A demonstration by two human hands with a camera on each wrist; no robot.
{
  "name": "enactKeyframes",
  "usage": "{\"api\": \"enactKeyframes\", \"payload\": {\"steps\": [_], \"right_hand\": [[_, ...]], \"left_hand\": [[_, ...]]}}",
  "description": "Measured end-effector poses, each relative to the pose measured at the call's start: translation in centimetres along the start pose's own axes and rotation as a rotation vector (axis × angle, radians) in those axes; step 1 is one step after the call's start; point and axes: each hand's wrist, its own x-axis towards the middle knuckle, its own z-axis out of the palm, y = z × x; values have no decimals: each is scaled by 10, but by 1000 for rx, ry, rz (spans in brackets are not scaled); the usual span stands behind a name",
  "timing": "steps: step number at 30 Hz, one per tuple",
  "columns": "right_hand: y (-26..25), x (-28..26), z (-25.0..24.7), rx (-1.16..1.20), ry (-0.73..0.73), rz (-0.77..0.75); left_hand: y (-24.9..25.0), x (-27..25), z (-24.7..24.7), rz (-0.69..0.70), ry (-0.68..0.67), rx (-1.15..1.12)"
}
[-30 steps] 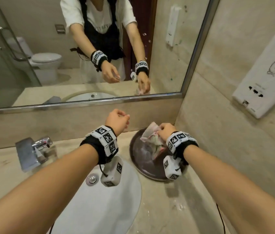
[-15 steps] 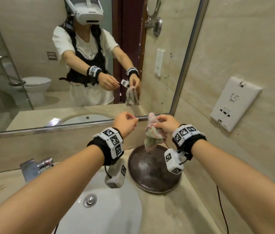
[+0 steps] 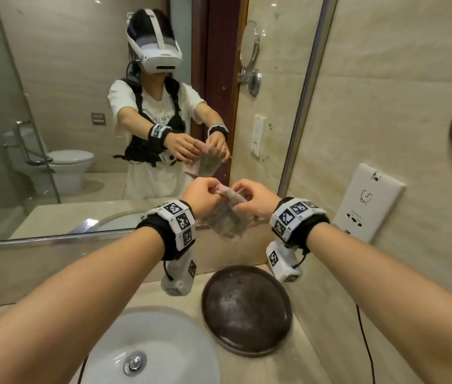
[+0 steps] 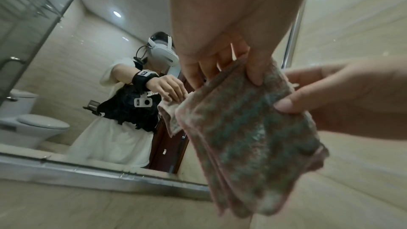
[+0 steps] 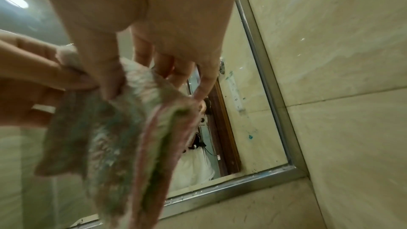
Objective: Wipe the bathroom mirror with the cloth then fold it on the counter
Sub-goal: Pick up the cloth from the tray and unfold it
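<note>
Cloth (image 3: 229,217) is held in the air w/ both hands, in front of the lower right part of the mirror (image 3: 80,106) and above the dark round tray (image 3: 247,310). It touches neither mirror nor counter (image 3: 297,364).

Left hand (image 3: 202,195): fingers curled, thumb and fingertips pinching the cloth's top edge at its left end. In the left wrist view the thumb presses the front face of the cloth (image 4: 249,128), remaining fingers sit behind it.

Right hand (image 3: 255,199): fingers curled, pinching the same top edge just beside the left hand. In the right wrist view the thumb lies on the near face of the cloth (image 5: 123,128), fingers behind; little finger extended, not on the fabric.

Cloth condition: pink border, green-grey fuzzy centre, hanging limp in doubled layers below both hands. Exact no. of layers: cannot tell.

Relative to the tray: sink basin (image 3: 152,353) is just beside it on the left, drain visible. White wall unit (image 3: 369,206) is up and to the right, on the side wall. Mirror frame edge runs behind the tray, above a strip of wall.
</note>
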Motion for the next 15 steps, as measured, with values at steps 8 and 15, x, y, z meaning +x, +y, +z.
{"api": "enactKeyframes", "payload": {"steps": [8, 15], "right_hand": [[-16, 2, -16, 251, -79, 13], [-28, 22, -43, 399, 35, 140]], "left_hand": [[31, 15, -24, -2, 15, -58], [45, 33, -40, -60, 184, -4]]}}
